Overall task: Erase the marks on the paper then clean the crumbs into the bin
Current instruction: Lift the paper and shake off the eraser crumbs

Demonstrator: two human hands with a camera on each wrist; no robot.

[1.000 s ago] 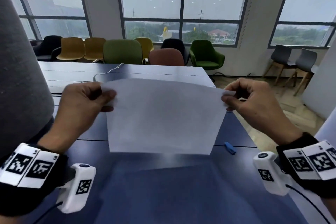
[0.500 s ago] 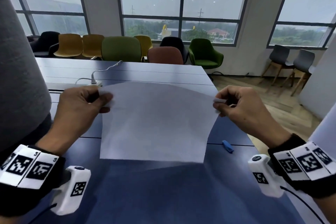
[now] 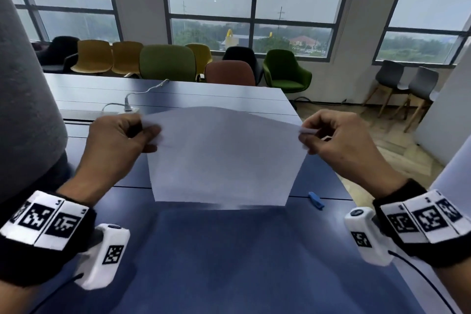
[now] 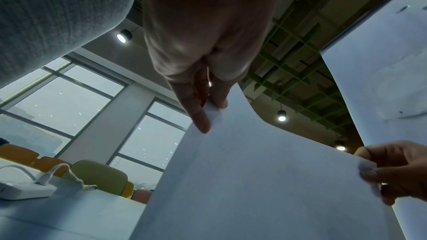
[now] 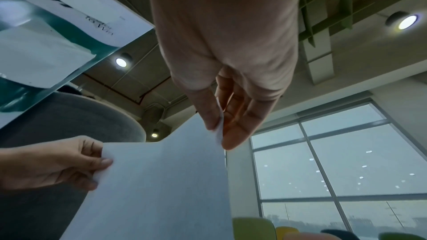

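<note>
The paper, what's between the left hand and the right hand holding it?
Only the paper itself spans from the left hand to the right hand, sagging in the middle, lifted off the blue table. The head view shows it best.

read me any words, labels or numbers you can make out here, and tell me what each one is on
Nothing here reads clearly.
Wrist bands: black-and-white square codes with tiny figures beside them, too small to read.
Wrist cameras: square codes only, no words.
Board in the right wrist view: dark handwriting, upside down and blurred, unreadable.
Paper, pinched by the left hand and right hand: no writing shows.
</note>
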